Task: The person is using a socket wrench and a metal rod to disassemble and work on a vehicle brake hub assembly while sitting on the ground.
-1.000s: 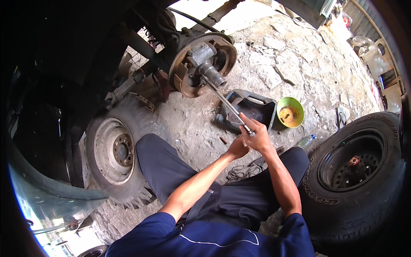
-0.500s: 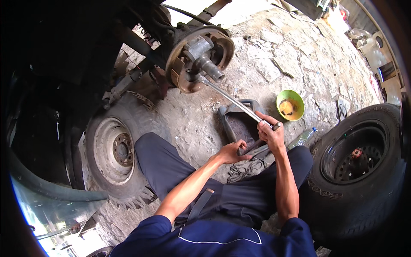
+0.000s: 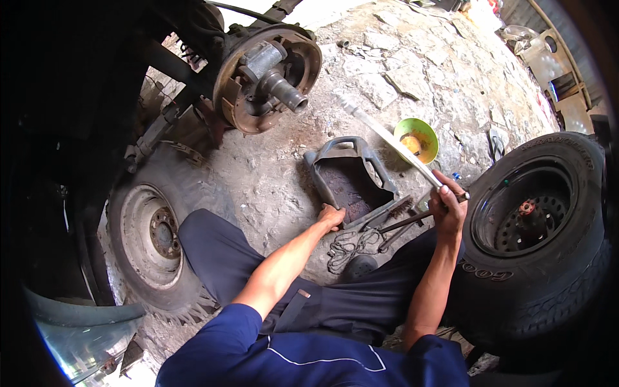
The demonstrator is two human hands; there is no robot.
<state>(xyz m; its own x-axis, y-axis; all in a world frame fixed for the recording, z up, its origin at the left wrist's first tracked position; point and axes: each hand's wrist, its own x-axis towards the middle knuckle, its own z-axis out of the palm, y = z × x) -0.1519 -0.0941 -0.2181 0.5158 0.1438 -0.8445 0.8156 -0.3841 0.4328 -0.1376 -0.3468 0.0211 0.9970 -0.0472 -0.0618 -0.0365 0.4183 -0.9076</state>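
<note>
We had our right hand (image 3: 448,208) wrapped fully around a long metal bar (image 3: 401,149) right of centre, the fingers curled about it near its lower-right end, leaving no gap. The bar slanted to upper left, its far tip blurred and clear of the axle hub. Our left hand (image 3: 331,217), just below centre, rested on the near-left edge of a cut-open grey container (image 3: 379,173); the fingers bent over that edge, though we could not tell whether they pinched it. Behind the bar, right of centre, sat a green bowl (image 3: 419,127) (with something orange-brown inside). Below the container lay a loose tangle of dark cord (image 3: 351,248). At upper left of centre, the bare axle hub (image 3: 284,92) jutted its grey spindle toward lower right. One wheel (image 3: 151,235) stood at left, beside our knee; a larger wheel (image 3: 516,242) filled the right edge.
</note>
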